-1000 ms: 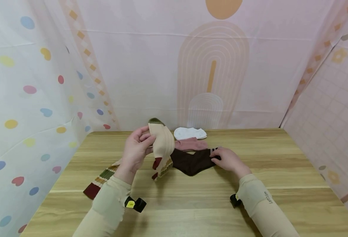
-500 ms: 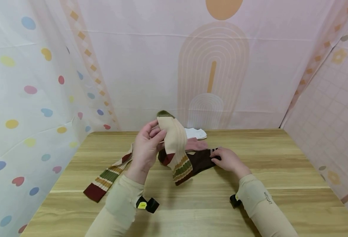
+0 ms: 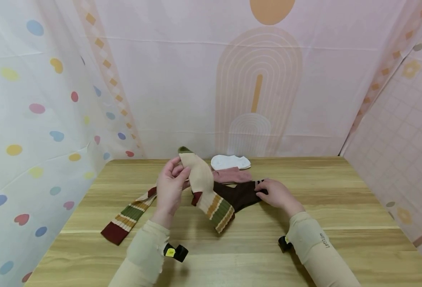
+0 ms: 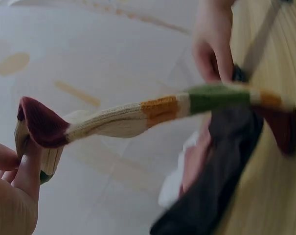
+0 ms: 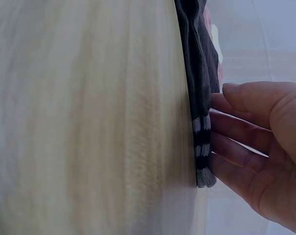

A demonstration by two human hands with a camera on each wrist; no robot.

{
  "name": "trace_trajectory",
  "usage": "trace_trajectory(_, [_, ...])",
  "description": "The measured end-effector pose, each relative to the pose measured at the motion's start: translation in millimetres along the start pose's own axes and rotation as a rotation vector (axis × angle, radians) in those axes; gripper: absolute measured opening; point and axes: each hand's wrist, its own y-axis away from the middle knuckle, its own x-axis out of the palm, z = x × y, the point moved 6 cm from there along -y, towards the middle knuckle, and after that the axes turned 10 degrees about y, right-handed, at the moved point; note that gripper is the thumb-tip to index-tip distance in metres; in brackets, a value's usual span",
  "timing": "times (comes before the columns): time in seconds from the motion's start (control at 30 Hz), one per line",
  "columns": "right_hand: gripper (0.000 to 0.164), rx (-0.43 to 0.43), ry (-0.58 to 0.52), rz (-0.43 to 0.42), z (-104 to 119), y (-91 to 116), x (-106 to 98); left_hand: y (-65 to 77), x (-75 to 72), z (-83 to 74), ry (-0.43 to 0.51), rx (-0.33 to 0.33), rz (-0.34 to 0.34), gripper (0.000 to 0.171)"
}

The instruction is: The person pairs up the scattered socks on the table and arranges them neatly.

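Note:
My left hand [image 3: 170, 184] pinches a cream sock [image 3: 201, 175] by its foot, between thumb and fingers, above the table. Its toe is green, its heel dark red, and its leg banded in mustard and green hangs down to the right. In the left wrist view the sock's ribbed leg [image 4: 123, 119] stretches rightward, with the dark red cuff at its end. My right hand [image 3: 276, 193] rests relaxed fingers on the cuff of a dark brown sock [image 3: 245, 195] lying on the table. Grey and black stripes mark that cuff [image 5: 202, 142] in the right wrist view.
A second striped sock [image 3: 131, 213] with a dark red cuff lies at the left, partly behind my left hand. Behind the brown sock lie pink socks [image 3: 231, 175], then white low-cut socks [image 3: 228, 161] near the wooden table's [image 3: 290, 163] back edge. Patterned curtains [image 3: 182, 79] stand around.
My left hand swung right with the striped sock, then came partway back left and lower. The sock's leg unfurled and now hangs out to the right. My right hand stayed put.

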Motion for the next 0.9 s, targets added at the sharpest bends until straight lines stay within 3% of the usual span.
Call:
trace_trajectory(0.13, [0.013,-0.01,0.007,-0.006,0,-1,1,-3.4,-23.1,3.0,-0.042,0.005,-0.027,0.041])
trace_trajectory(0.27, [0.013,-0.01,0.011,-0.007,0,-1,1,-4.3,-47.3,6.8,-0.149,-0.015,-0.067,0.041])
trace_trajectory(0.4, [0.013,-0.009,0.012,-0.002,0,-1,3,-3.0,-70.0,10.9,-0.347,-0.036,-0.081,0.039])
trace_trajectory(0.6, [0.013,-0.005,0.007,-0.007,1,-2,3,-2.0,-95.9,12.2,-0.698,-0.034,-0.039,0.04])
trace_trajectory(0.9, [0.013,-0.003,0.004,-0.007,2,0,2,-0.1,-131.0,18.0,-0.813,-0.147,-0.028,0.038])
